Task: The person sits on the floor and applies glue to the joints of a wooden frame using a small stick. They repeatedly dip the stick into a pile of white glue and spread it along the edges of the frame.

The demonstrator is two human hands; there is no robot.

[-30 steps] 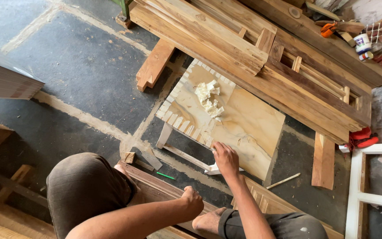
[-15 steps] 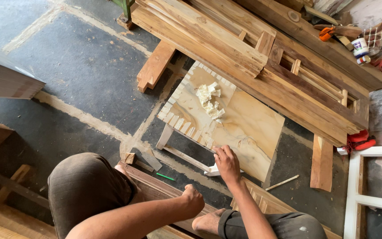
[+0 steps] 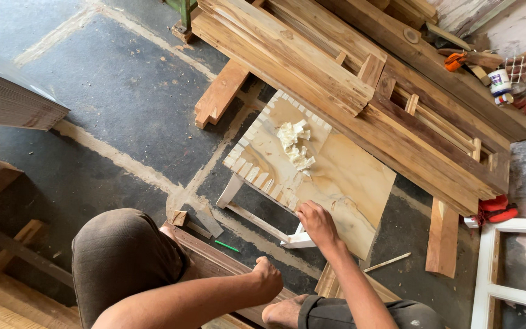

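Note:
A low white-legged stool (image 3: 360,189) with a tan board top stands on the floor in front of me. A row of small wooden strips (image 3: 257,173) lines its left and near edges, and a pile of pale shavings (image 3: 296,143) lies on top. My right hand (image 3: 316,222) rests on the near edge of the top beside the strips, fingers curled; whether they pinch something is hidden. My left hand (image 3: 267,277) is a closed fist resting on a dark wooden board (image 3: 214,259) by my knee.
Long timber beams and frames (image 3: 360,79) are stacked behind the stool. A white frame (image 3: 494,268) leans at the right. Tins and red tools (image 3: 500,79) sit at the top right, loose wood blocks (image 3: 220,91) and a green pencil (image 3: 227,245) on the dark floor.
The view has shifted a little, so everything sits slightly lower and to the right. My right hand stays at the stool's near edge; the left fist has not moved.

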